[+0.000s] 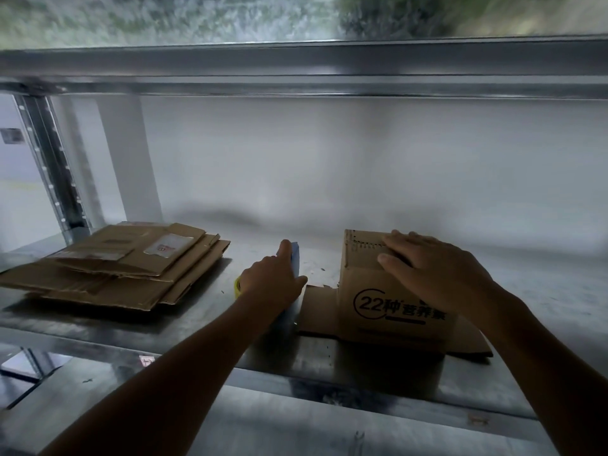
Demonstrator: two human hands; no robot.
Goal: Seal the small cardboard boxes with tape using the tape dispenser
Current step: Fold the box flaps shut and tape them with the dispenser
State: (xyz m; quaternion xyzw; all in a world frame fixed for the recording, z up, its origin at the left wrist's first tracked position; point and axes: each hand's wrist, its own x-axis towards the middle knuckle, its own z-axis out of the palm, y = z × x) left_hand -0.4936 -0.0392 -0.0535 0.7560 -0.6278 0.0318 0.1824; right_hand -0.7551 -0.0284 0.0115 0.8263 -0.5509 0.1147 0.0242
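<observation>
The small cardboard box (394,304) stood at 4 o'clock on the metal shelf (197,324), its top pressed down by the flat, outspread right hand (437,268). Just beside it, at its 9 o'clock, the left hand (269,278) grasped the blue tape dispenser (295,258). The top probably needed holding flush while tape was drawn along the seam. A stack of flattened cardboard (125,268) lay well apart at 8 o'clock. A loose flap (317,311), flat between dispenser and box, could snag.

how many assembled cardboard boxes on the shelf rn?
1: the brown printed cardboard box, right of centre on the grey metal shelf, under the right hand. The cardboard stack at left is flattened, not counted.
</observation>
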